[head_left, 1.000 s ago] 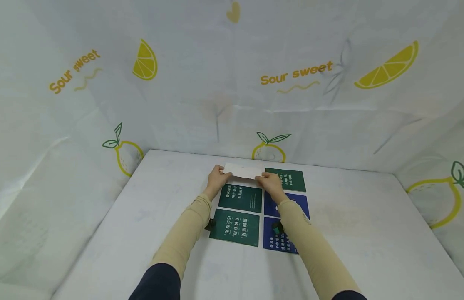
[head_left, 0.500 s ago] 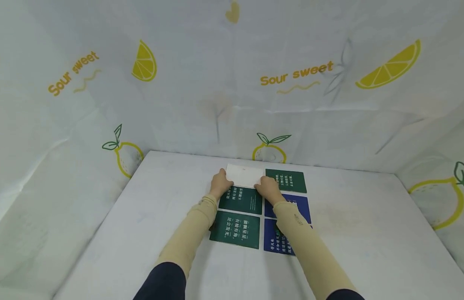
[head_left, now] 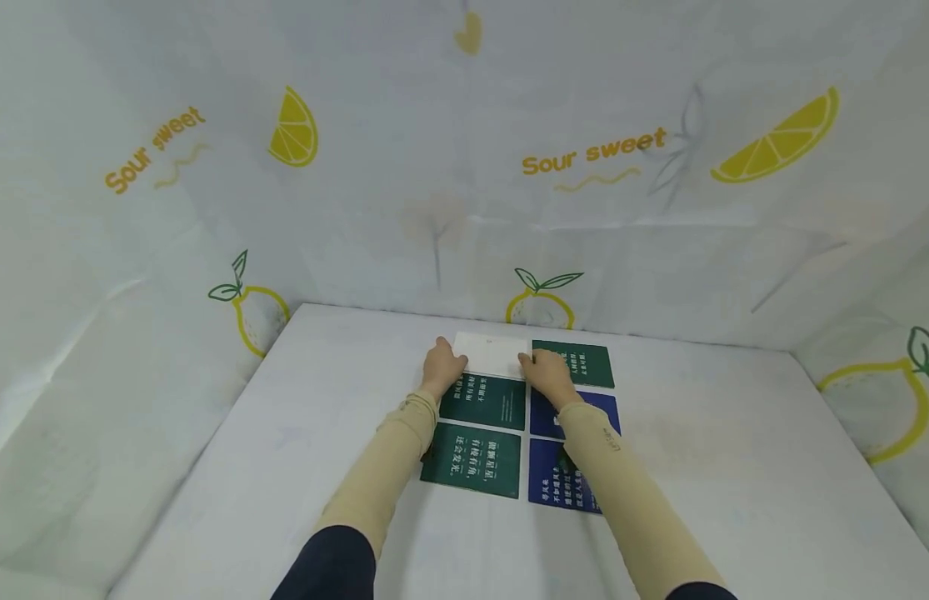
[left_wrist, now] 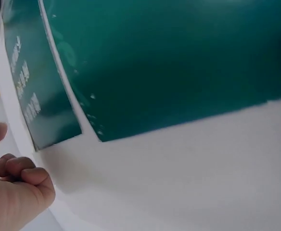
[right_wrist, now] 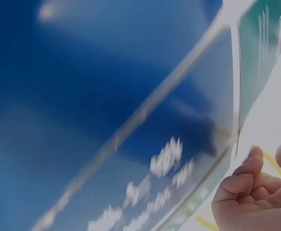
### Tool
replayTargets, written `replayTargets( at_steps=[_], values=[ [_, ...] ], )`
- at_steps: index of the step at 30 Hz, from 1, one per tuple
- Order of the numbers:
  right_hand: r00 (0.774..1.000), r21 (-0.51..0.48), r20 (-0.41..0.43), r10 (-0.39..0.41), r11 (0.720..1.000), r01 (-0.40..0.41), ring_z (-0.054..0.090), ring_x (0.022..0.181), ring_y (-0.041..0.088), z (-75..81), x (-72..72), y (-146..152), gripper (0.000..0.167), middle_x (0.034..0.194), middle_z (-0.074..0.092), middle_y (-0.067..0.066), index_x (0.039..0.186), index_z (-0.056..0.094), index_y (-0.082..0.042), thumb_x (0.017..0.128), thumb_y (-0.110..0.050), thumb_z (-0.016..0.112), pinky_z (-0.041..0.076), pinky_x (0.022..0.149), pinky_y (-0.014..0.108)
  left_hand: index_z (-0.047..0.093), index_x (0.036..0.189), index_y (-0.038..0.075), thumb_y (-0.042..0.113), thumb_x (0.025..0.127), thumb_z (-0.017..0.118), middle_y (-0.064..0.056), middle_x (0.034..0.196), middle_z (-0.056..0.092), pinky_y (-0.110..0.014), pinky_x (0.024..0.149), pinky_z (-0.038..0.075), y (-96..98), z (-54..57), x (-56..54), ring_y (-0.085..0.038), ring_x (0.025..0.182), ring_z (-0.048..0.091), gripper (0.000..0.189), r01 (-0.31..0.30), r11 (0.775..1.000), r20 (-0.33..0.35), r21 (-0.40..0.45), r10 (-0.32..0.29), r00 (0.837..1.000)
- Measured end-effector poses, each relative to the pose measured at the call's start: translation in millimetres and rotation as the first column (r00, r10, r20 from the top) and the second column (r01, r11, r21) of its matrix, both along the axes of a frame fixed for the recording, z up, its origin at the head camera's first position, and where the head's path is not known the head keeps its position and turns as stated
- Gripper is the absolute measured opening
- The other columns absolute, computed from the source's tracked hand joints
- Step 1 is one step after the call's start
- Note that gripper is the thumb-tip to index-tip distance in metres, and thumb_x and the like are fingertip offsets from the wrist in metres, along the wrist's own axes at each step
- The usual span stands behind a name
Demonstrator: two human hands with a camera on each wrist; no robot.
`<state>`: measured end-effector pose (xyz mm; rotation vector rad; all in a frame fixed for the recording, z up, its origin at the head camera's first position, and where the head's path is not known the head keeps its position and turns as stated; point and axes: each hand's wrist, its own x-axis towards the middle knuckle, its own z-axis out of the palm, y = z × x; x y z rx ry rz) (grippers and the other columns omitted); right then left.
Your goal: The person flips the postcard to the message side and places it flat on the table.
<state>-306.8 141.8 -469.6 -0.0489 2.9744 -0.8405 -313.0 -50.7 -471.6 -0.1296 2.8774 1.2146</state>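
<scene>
A blank white card point(head_left: 491, 353) lies at the far end of a group of cards. My left hand point(head_left: 441, 368) is at its left edge, the thumb over the near corner; the left wrist view shows that hand's curled fingers point(left_wrist: 30, 175) beside the cards. At the right edge is my right hand point(head_left: 548, 375), thumb and fingers apart, with nothing visible between them in the right wrist view. Nearer me lie two green cards with white writing, the middle one point(head_left: 481, 403) and the front one point(head_left: 470, 460). The right forearm partly covers two blue cards point(head_left: 599, 406).
Another green card point(head_left: 593, 365) lies at the far right of the group, partly behind the right hand. The cards are on a white table point(head_left: 307, 417). Behind it hangs a white cloth point(head_left: 382, 200) printed with lemons and lettering.
A second ago both hands held the white card tilted up; it now lies flat. Since half a second ago the right hand has shifted slightly right, while the left has stayed near its place.
</scene>
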Motion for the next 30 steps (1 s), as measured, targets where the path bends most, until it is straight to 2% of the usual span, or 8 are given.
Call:
replayTargets(
  at_steps=[4, 9, 14, 18, 19, 24, 26, 30],
  values=[
    [0.998, -0.078, 0.019, -0.056, 0.995, 0.057, 0.060, 0.094, 0.036, 9.4, -0.4, 21.3, 0.049, 0.112, 0.063, 0.024, 0.126, 0.054, 0.004, 0.098, -0.034, 0.040, 0.048, 0.083, 0.047, 0.047, 0.121, -0.007, 0.017, 0.091, 0.051, -0.026, 0.108, 0.062, -0.039, 0.078, 0.050, 9.2, 5.1, -2.2, -0.030, 0.086, 0.060, 0.038, 0.037, 0.997, -0.023, 0.063, -0.035, 0.999],
    [0.988, -0.138, 0.055, -0.144, 0.979, 0.150, 0.049, 0.119, 0.042, 18.8, 2.6, 51.9, 0.051, 0.130, 0.051, 0.027, 0.132, 0.045, 0.006, 0.098, -0.032, 0.040, 0.041, 0.098, 0.052, 0.048, 0.121, -0.005, 0.019, 0.093, 0.050, -0.024, 0.103, 0.062, -0.034, 0.068, 0.043, 32.2, 12.4, -2.4, -0.025, 0.073, 0.051, 0.036, 0.123, 0.982, -0.022, 0.143, -0.121, 0.992],
    [0.971, -0.148, 0.052, -0.232, 0.960, 0.238, 0.043, 0.123, 0.045, 23.6, 7.5, 77.2, 0.052, 0.132, 0.046, 0.032, 0.133, 0.040, 0.011, 0.096, -0.026, 0.041, 0.037, 0.102, 0.052, 0.052, 0.118, 0.000, 0.026, 0.096, 0.043, -0.019, 0.113, 0.062, -0.034, 0.081, 0.047, 61.5, 19.1, 3.1, -0.025, 0.094, 0.058, 0.035, 0.157, 0.965, 0.022, 0.212, -0.165, 0.986],
    [0.953, -0.187, 0.132, -0.271, 0.938, 0.293, 0.037, 0.128, 0.046, 23.3, 11.2, 92.1, 0.057, 0.139, 0.036, 0.033, 0.138, 0.030, 0.011, 0.097, -0.027, 0.040, 0.034, 0.105, 0.053, 0.048, 0.128, 0.000, 0.033, 0.100, 0.035, -0.017, 0.118, 0.059, -0.035, 0.094, 0.045, 83.5, 17.1, 3.3, -0.027, 0.111, 0.057, 0.045, 0.174, 0.910, 0.108, 0.378, -0.230, 0.967],
    [0.949, -0.207, 0.160, -0.273, 0.931, 0.302, 0.035, 0.129, 0.046, 22.8, 12.4, 94.6, 0.058, 0.140, 0.034, 0.033, 0.140, 0.028, 0.011, 0.097, -0.027, 0.040, 0.033, 0.105, 0.053, 0.045, 0.130, 0.000, 0.039, 0.100, 0.033, -0.016, 0.116, 0.059, -0.034, 0.093, 0.046, 88.3, 2.9, -6.7, -0.026, 0.110, 0.057, 0.052, 0.185, 0.885, 0.112, 0.426, -0.254, 0.961],
    [0.931, -0.292, 0.240, -0.276, 0.894, 0.340, 0.032, 0.132, 0.044, 15.6, 18.7, 102.7, 0.060, 0.143, 0.030, 0.032, 0.143, 0.021, 0.009, 0.095, -0.024, 0.037, 0.031, 0.107, 0.052, 0.033, 0.143, 0.011, 0.077, 0.083, 0.029, -0.010, 0.132, 0.049, -0.037, 0.104, 0.040, 118.0, -113.3, -90.6, -0.022, 0.124, 0.048, 0.089, 0.155, 0.752, 0.163, 0.641, -0.331, 0.929],
    [0.928, -0.318, 0.247, -0.278, 0.882, 0.348, 0.033, 0.131, 0.044, 12.9, 21.2, 105.1, 0.060, 0.143, 0.030, 0.032, 0.143, 0.020, 0.008, 0.094, -0.022, 0.036, 0.031, 0.107, 0.052, 0.028, 0.146, 0.015, 0.075, 0.084, 0.029, -0.010, 0.145, 0.038, -0.040, 0.110, 0.032, 121.4, -111.5, -87.6, -0.025, 0.134, 0.037, 0.087, 0.118, 0.701, 0.185, 0.703, -0.341, 0.922],
    [0.928, -0.336, 0.244, -0.283, 0.873, 0.355, 0.034, 0.130, 0.044, 10.2, 25.1, 109.2, 0.058, 0.143, 0.031, 0.032, 0.143, 0.021, 0.008, 0.094, -0.019, 0.034, 0.032, 0.106, 0.053, 0.018, 0.149, 0.009, 0.057, 0.096, 0.027, -0.012, 0.155, 0.020, -0.039, 0.115, 0.025, 114.0, -46.9, -34.2, -0.028, 0.143, 0.022, 0.072, 0.102, 0.656, 0.180, 0.748, -0.348, 0.920]
  ],
)
